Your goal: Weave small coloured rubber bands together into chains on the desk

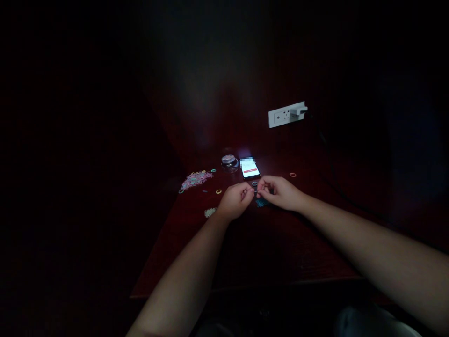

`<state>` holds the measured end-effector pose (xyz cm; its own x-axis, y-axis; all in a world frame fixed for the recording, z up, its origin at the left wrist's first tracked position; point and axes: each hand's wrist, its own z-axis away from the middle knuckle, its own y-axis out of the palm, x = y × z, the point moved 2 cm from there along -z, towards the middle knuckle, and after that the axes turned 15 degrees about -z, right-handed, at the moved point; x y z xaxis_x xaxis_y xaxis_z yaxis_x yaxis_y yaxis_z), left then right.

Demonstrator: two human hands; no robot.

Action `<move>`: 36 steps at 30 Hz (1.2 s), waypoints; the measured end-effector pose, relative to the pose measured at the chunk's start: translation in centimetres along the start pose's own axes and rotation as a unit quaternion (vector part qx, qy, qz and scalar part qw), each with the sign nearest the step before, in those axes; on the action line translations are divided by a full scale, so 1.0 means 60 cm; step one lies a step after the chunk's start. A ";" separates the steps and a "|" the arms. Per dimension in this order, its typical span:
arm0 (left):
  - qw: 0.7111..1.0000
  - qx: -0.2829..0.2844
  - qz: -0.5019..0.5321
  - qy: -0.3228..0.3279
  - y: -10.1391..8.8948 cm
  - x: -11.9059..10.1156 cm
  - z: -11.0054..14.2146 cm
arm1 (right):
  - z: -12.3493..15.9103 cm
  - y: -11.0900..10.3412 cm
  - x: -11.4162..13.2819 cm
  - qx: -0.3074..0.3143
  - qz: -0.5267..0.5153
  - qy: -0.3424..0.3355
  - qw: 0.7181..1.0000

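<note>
My left hand (235, 200) and my right hand (279, 193) meet over the table, fingertips pinched close together. Between them a short, thin, light-coloured piece (256, 191) shows, looking like a small elastic band; most of it is hidden by the fingers. Just beyond the fingertips a greyish ring (255, 184) lies on the table. A small pile of teal bands (261, 202) sits partly under my right hand. Beside my left wrist is a heap of pale yellow-green bands (210, 212), and a single yellow ring (219, 191) lies left of that hand.
A mixed pile of colourful bands (196, 179) lies on the table's left side. Behind my hands stand a round, clear jar (229, 164) and a lit phone (249, 168). An orange-pink ring (293, 174) is at right. A plugged-in wall socket (286, 114) trails a dark cable.
</note>
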<state>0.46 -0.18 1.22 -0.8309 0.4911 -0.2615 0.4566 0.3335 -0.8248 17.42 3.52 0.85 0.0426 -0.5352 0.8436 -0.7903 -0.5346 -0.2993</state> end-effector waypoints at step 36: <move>0.998 -0.033 0.055 -0.011 -0.004 -0.003 0.005 | 0.002 -0.003 0.002 0.003 0.011 -0.009 1.000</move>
<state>0.42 -0.59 1.33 -0.7809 0.5101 -0.3604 0.5651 0.3314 -0.7555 17.67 3.46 0.95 0.0354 -0.5583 0.8289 -0.7878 -0.5259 -0.3205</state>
